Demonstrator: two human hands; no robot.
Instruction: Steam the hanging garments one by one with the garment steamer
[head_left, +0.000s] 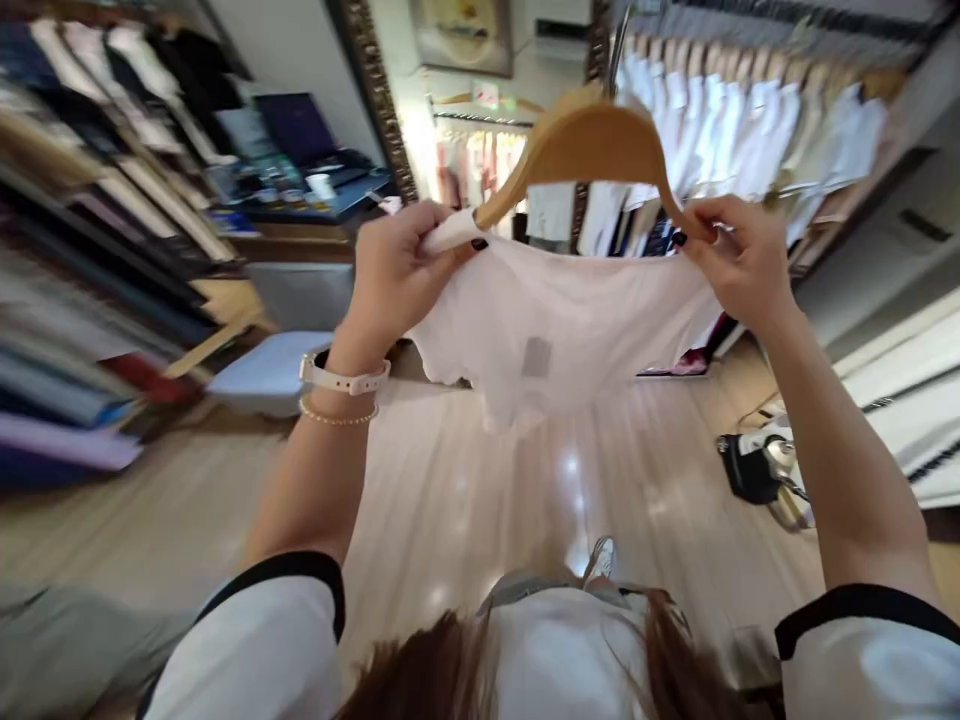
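A pale pink short-sleeved top [577, 310] hangs spread out in front of me on a light wooden clothes hanger [592, 140]. My left hand [405, 275] is closed, pinching the top's left shoulder where the hanger's arm enters it. At the other shoulder, my right hand [739, 255] pinches the cloth and the hanger's end between thumb and fingers. A small grey label [536, 357] shows through the middle of the top. The hanger's hook rises against the background, near the mirror frame.
Clothes racks stand on both sides, with white shirts [720, 130] hanging at the back right. A desk [330, 200] carries a laptop and cups. In front of it stands a chair [270, 365]. A mirror frame [382, 100] is ahead, and a black-and-white appliance [754, 470] rests on the wooden floor [450, 480].
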